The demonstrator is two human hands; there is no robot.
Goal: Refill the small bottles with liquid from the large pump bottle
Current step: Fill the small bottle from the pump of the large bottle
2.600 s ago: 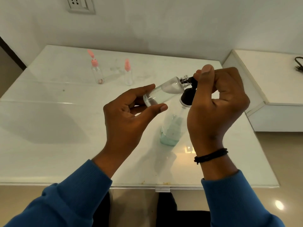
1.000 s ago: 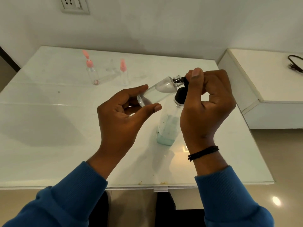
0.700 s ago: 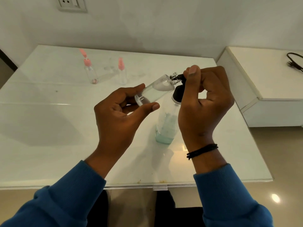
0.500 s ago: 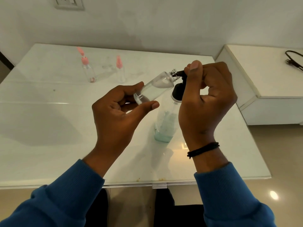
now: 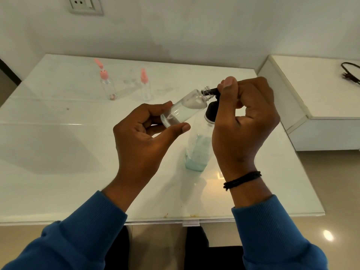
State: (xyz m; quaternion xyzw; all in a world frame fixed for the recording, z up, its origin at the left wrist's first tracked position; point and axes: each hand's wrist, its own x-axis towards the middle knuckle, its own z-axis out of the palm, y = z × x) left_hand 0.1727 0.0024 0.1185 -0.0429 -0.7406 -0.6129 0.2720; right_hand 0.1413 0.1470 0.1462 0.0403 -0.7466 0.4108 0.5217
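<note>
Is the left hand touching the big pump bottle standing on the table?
Apart. In the head view the left hand grips only the small bottle; bare table shows between it and the large pump bottle.

White glass-topped table (image 5: 58, 152) spans the view centre. Wall socket (image 5: 84, 4) at 11 o'clock on white wall (image 5: 194, 26). White side cabinet (image 5: 321, 98) at 2 o'clock, black cable (image 5: 350, 74) lying on top. Beige floor (image 5: 335, 191) at 4 o'clock.

A white table (image 5: 58, 152) bears the pump bottle (image 5: 196, 151) and two pink-capped bottles (image 5: 108, 84).
</note>
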